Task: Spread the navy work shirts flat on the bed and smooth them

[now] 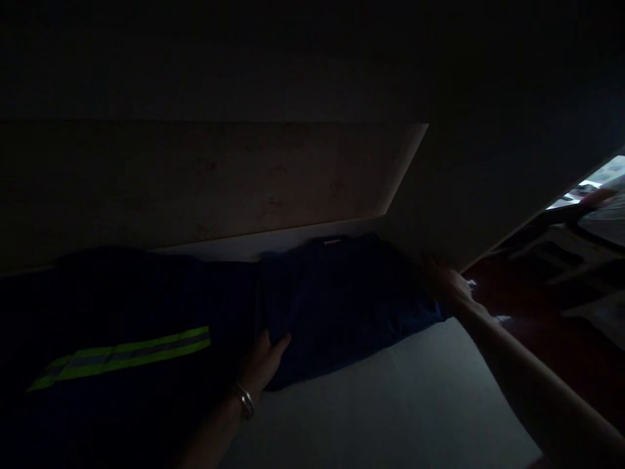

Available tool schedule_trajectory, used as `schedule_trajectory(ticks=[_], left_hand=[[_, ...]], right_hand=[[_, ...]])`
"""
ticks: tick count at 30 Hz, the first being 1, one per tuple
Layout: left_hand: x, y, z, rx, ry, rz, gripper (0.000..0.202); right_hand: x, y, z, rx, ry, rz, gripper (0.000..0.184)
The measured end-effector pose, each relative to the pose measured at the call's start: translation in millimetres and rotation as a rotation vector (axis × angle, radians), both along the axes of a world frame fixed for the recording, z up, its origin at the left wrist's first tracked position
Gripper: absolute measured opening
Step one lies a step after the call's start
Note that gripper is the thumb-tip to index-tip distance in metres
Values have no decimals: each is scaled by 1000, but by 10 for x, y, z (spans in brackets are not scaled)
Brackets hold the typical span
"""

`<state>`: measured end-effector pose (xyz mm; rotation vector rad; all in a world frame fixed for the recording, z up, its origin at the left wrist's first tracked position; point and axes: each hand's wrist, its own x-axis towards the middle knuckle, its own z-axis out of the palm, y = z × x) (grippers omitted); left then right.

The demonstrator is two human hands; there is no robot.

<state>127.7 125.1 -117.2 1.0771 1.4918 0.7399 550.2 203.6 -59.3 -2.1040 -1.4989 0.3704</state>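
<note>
The scene is very dark. A dark blue folded garment [336,299] lies on a pale flat surface [415,397]. My left hand [263,361], with a metal bracelet at the wrist, rests on the garment's near left edge, fingers partly under the dark fabric. My right hand [452,286] reaches to the garment's far right edge and touches or grips it; the fingers are hard to make out. To the left lies another dark blue garment with a yellow-green reflective stripe [122,355].
A pale wall or board [219,189] rises behind the garments, and a large slanted panel [488,195] overhangs at right. Beyond its lower right edge, a brightly lit opening [593,185] shows dark shapes, too dim to identify.
</note>
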Motion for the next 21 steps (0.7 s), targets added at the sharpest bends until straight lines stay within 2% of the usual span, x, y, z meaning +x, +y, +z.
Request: schedule_trajectory(ticks=[3,5,6,8,10,13,16,19,21], left_hand=[[-24,-114,129,377,444,24,72],[-2,-182,142,598,654,-98,65],[17,-212,111,635,717,-222,59],[56,-263,2,598,787,-467,52],[82,-313,-100,546,824,-580,54],[82,-462,-94,544,854,-562,58],[-24,-804,98,568,888,-482,53],[-370,-1315,271,560,1032,-290,37],[-732,-1673,265,526,1192,-154,34]], right_hand=[[-284,-156,-342,-42,-411,84,58],[-402,-224,-584,-131,-502,141,57],[-428,-245,-694,-183,-495,153,58],[-418,-260,-868,-256,-464,163,60],[-356,-244,-962,-272,-462,180,61],[-286,-194,-956,-279,-491,213,60],[-410,-198,-801,-212,-530,192,56],[-857,-360,-562,-66,-446,220,52],[-1337,-577,-419,-29,-220,317,49]])
